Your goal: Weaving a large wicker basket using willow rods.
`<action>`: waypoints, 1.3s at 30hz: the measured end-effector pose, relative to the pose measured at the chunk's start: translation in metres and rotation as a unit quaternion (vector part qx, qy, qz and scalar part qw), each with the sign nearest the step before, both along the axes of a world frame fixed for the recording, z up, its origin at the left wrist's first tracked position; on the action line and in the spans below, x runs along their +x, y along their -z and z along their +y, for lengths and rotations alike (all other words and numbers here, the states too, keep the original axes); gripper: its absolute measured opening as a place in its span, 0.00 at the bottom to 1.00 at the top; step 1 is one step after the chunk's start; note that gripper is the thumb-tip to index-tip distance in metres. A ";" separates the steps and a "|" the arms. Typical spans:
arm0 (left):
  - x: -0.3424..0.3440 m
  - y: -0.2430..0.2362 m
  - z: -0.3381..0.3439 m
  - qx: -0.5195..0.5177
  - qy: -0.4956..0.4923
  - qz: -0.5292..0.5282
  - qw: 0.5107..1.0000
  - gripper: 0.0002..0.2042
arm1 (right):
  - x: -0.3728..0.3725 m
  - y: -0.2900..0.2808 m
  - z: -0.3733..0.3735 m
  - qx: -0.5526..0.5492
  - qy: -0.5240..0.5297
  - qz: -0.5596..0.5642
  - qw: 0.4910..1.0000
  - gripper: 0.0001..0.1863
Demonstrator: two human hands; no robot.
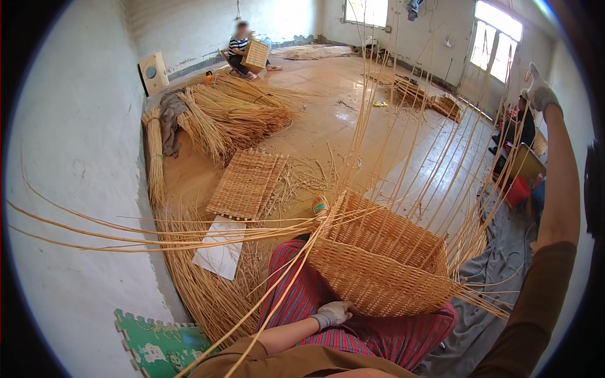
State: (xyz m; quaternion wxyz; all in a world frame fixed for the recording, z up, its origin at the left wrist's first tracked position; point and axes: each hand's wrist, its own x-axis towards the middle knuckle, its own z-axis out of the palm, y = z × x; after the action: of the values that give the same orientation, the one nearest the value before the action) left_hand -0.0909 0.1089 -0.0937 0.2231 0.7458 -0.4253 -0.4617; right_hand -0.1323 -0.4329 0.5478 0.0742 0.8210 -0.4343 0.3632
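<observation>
Wicker basket (381,277) rests tilted on the person's lap, over red striped trousers (403,334), its open side up; long loose rods (157,241) sweep left from one corner, while tall thin rods (413,151) stand up from its far walls; the left grip (332,313), in a pale glove, is at the basket's lower edge, fingers bent, though I cannot tell whether they pinch it; the right grip (542,94), also gloved, is raised high at the right, one finger pointing up, and I cannot tell whether it closes on a rod; woven panels (242,183) lie on the floor (328,135) beyond, near a white sheet (220,246); a grey cloth (498,252) spreads at the right; farther back, a seated co-worker (238,45) has another basket (255,55).
</observation>
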 end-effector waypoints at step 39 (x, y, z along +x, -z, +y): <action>-0.010 -0.037 -0.004 -0.044 0.009 0.015 0.999 0.18 | 0.450 0.197 0.179 -0.194 -0.496 0.168 0.830 0.29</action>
State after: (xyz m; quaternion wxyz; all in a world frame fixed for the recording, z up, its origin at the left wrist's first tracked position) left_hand -0.1008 0.1045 -0.0566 0.2576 0.7245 -0.4482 -0.4559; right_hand 0.3178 -0.2540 0.3512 0.1136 0.9430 0.1295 0.2846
